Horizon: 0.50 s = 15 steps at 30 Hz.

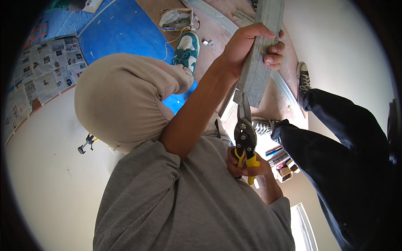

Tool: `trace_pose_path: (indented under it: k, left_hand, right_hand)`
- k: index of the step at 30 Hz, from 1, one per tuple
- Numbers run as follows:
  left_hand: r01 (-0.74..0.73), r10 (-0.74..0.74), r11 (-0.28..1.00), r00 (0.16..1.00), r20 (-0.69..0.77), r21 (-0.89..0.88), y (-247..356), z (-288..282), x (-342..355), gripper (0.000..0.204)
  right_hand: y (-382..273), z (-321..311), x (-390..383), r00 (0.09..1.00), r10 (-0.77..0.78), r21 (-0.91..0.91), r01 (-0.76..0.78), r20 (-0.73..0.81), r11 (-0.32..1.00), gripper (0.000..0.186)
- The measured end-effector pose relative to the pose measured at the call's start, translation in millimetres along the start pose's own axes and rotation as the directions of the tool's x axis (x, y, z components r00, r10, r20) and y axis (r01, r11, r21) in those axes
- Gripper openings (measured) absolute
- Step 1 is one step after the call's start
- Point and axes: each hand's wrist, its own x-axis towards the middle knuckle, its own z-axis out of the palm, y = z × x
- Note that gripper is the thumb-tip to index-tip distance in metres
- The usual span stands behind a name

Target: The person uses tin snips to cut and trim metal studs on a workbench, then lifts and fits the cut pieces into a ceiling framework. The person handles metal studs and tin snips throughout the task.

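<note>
My left hand grips a galvanized metal channel near the top of the view, its fingers curled round the edge. My right hand, lower down, is closed on the yellow and black handles of metal snips. The snips' jaws point up and meet the lower corner of the channel; whether the metal lies between the blades I cannot tell. My bent leg in beige trousers, with a green and white shoe, is beside my left forearm.
Another person's dark-clad legs and sneakers are at right. A blue sheet and newspapers cover the upper left. An open box with small metal pieces, more channels and boxed items lie around.
</note>
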Motion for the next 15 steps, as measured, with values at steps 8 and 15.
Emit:
trace_pose_path:
  k: [8,15]
  left_hand:
    - [0.029,0.148,0.897,0.92,-0.362,0.442,6,16,-7,0.032]
    - [0.022,0.191,0.845,0.922,-0.338,0.535,12,37,-10,0.03]
  right_hand:
    - [-19,20,-7,0.925,-0.118,-0.503,-0.086,-0.36,0.86,0.034]
    - [-31,26,0,0.932,-0.07,-0.576,-0.16,-0.356,0.802,0.026]
